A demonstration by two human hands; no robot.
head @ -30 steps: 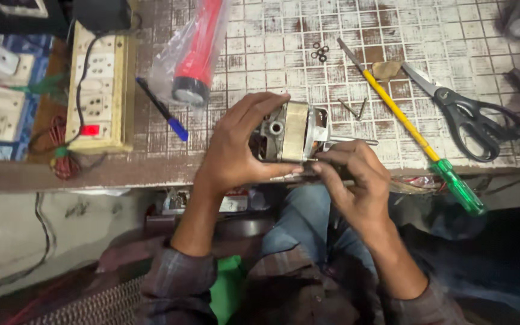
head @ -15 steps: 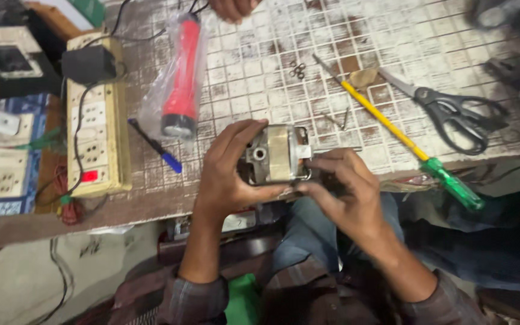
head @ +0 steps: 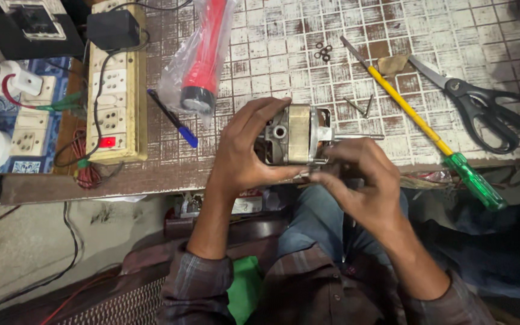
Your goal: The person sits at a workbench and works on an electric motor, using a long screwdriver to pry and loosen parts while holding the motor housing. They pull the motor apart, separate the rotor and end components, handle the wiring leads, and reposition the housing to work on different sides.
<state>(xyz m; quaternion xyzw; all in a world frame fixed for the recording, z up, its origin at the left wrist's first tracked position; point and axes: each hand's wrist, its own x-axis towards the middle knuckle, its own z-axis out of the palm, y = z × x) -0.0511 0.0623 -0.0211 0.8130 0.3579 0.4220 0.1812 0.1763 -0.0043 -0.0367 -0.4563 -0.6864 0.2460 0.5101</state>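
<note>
My left forearm comes up from my lap, wrist bent, and my left hand (head: 245, 153) wraps round the motor (head: 296, 135) from its left end, fingers curled over the top and thumb underneath. It grips the motor firmly, holding it just above the near edge of the desk (head: 260, 54). My right arm reaches in from the right, elbow low, and my right hand (head: 362, 180) sits just below and to the right of the motor. Its fingers are bent in and pinched together against the motor's lower right corner, by the metal end bracket. I cannot tell whether anything small is caught between the fingertips.

The motor lies on its side, its brass-coloured core in the middle, and its thin shaft (head: 359, 137) pokes out to the right above my right hand.

Just beyond the motor, two loose screws (head: 359, 107) lie on the tiled desk. Further right runs a long screwdriver (head: 416, 117) with a yellow shank and green handle, the handle hanging past the desk edge. Black scissors (head: 482, 105) lie beside it. To the left of my left hand are a blue pen (head: 173, 117), a red torch (head: 203, 57) in a clear bag, and a cream socket strip (head: 115, 90).
</note>
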